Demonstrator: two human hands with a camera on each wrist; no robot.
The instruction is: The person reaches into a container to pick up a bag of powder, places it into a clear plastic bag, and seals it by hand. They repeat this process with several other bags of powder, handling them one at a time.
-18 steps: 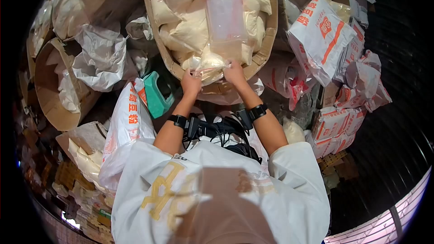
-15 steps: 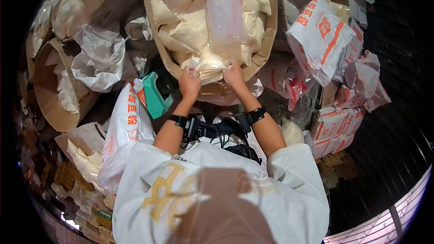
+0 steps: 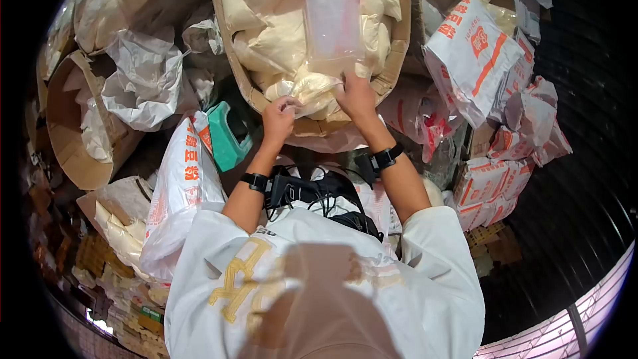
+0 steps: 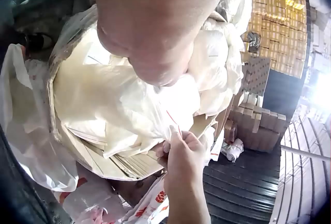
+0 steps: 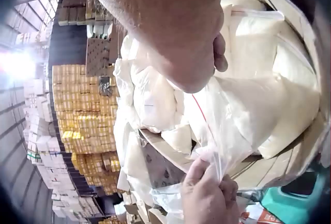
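A clear bag of pale powder (image 3: 314, 88) lies at the near end of a cardboard drum (image 3: 234, 60); a red line runs along its mouth in both wrist views. The left hand (image 3: 278, 119) pinches one end of the mouth, seen closely in the right wrist view, where that hand (image 5: 207, 195) has thumb and finger together on the plastic. At the other end, the right hand (image 3: 359, 98) pinches the bag's edge, as the left wrist view shows of this hand (image 4: 184, 162). Beyond them, a flat clear bag with red edging (image 3: 333, 20) rests on more powder bags.
A teal plastic container (image 3: 228, 136) and an upright printed white sack (image 3: 185, 193) are at the left, near an open drum (image 3: 70, 126). Printed sacks (image 3: 473, 60) crowd the right side. Stacked yellow cartons (image 4: 276, 32) stand in the background of the left wrist view.
The right hand has moved away from the body and slightly right, widening the space between the hands. The left hand has hardly moved. The bag's mouth now slants up toward the right hand.
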